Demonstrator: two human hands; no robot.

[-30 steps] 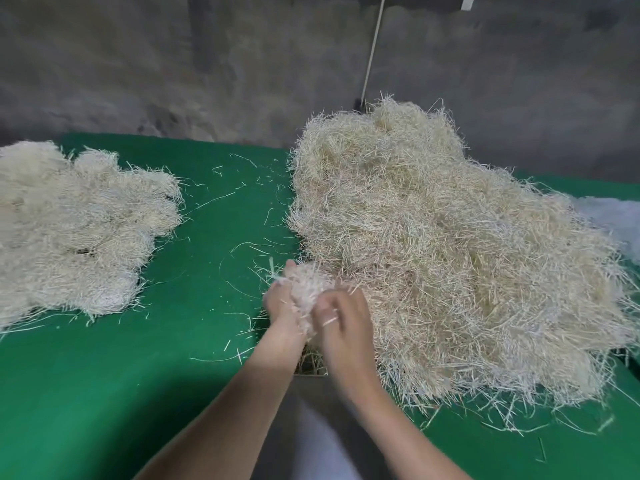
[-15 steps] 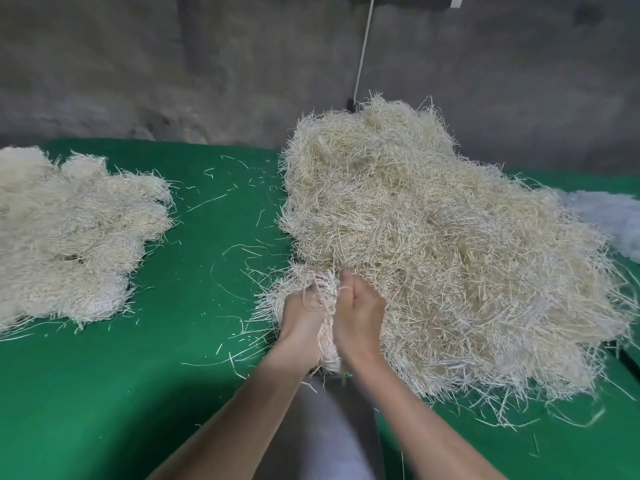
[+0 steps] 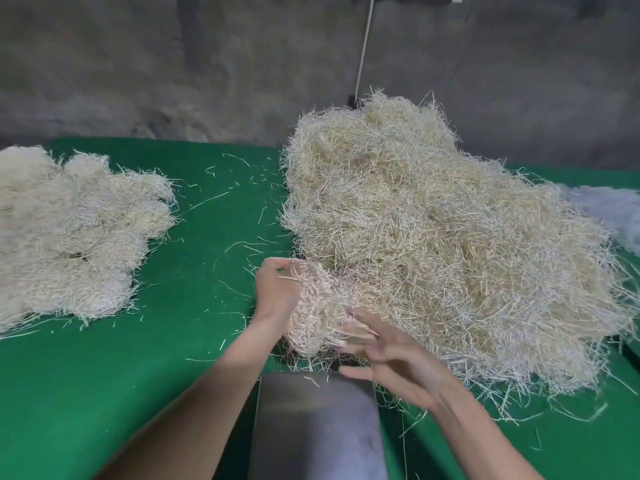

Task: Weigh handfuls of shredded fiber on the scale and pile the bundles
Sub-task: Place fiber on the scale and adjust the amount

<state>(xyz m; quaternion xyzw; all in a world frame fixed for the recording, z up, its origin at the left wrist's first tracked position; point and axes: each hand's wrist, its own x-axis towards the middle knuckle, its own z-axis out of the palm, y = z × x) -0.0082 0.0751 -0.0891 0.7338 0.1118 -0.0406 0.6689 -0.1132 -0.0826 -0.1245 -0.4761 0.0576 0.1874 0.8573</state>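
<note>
A big loose heap of pale shredded fiber (image 3: pixel 450 237) covers the right half of the green table. At its near left edge my left hand (image 3: pixel 277 292) grips a handful of fiber (image 3: pixel 322 313) from the left side. My right hand (image 3: pixel 391 362) hovers just right of that handful with its fingers spread and blurred, holding nothing. Directly below the handful lies the grey metal scale platform (image 3: pixel 315 424), bare except for a stray strand or two. A pile of weighed bundles (image 3: pixel 69 237) rests at the far left.
Green cloth (image 3: pixel 207 341) covers the table, dotted with loose strands between the two piles. A concrete wall stands behind, with a white cord (image 3: pixel 363 46) running down it. Something white and fluffy (image 3: pixel 616 209) lies at the right edge.
Both hands were clasped around the handful; now my right hand has let go and opened, pulling back to the right. My left hand has moved up and left with the fiber. The scale platform shows.
</note>
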